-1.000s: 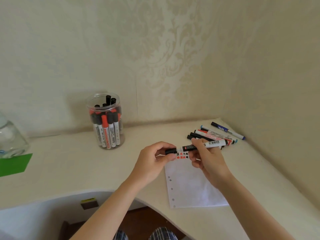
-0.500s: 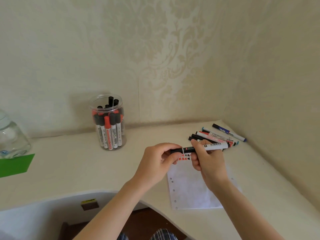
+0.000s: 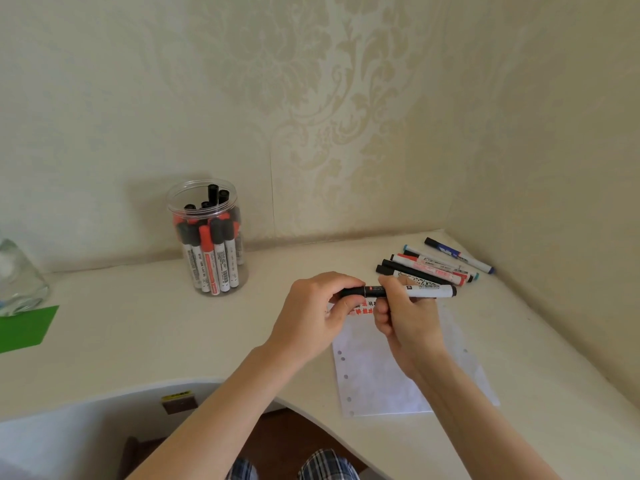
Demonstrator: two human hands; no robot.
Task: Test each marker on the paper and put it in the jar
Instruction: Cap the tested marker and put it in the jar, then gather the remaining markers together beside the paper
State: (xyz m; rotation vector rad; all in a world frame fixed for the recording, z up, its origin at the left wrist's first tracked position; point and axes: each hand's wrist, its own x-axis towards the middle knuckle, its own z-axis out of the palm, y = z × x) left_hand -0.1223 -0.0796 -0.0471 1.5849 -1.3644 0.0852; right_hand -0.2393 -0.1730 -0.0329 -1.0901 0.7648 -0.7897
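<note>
A white marker (image 3: 427, 291) with a black cap lies level between both hands, above the top edge of the punched white paper (image 3: 375, 375). My left hand (image 3: 317, 311) pinches the black cap end. My right hand (image 3: 403, 318) grips the barrel just right of the cap. Red marks show on the paper between the hands. The clear plastic jar (image 3: 207, 237) stands open at the back left, holding several red and black markers. A pile of loose markers (image 3: 429, 266) lies behind my right hand, near the corner.
The cream desk (image 3: 138, 323) meets walls at the back and right. A glass jar (image 3: 19, 275) and a green sheet (image 3: 24, 327) sit at the far left. The desk's curved front edge cuts in below my arms.
Both hands stay on the same marker above the paper; my left fingers have closed further over the cap end. The view has shifted slightly.
</note>
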